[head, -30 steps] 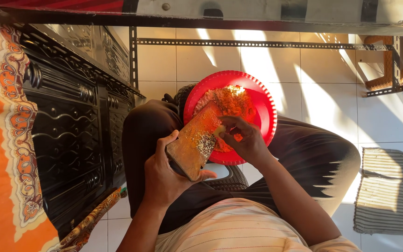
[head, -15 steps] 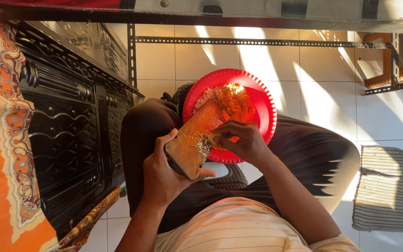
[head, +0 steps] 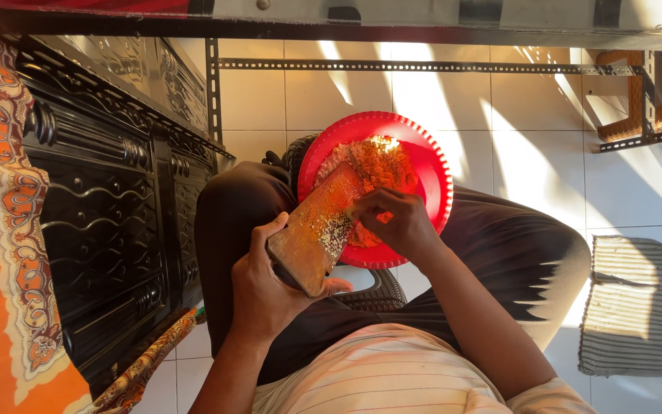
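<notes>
Head view: mid-grating over red plate [head: 430,165] on lap, left hand [head: 270,287] clamped round flat grater [head: 317,230] tilted onto plate's near rim, right hand [head: 394,221] pinching carrot stub [head: 383,217] against it; next probably short careful strokes.

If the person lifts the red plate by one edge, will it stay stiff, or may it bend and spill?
The red plate looks like thin plastic with a ribbed rim, so it is probably light and may flex a little. The grated orange heap lies loose on it, so tilting would likely spill shreds. It rests on the lap, not on a flat surface, so a push could tip it.
</notes>
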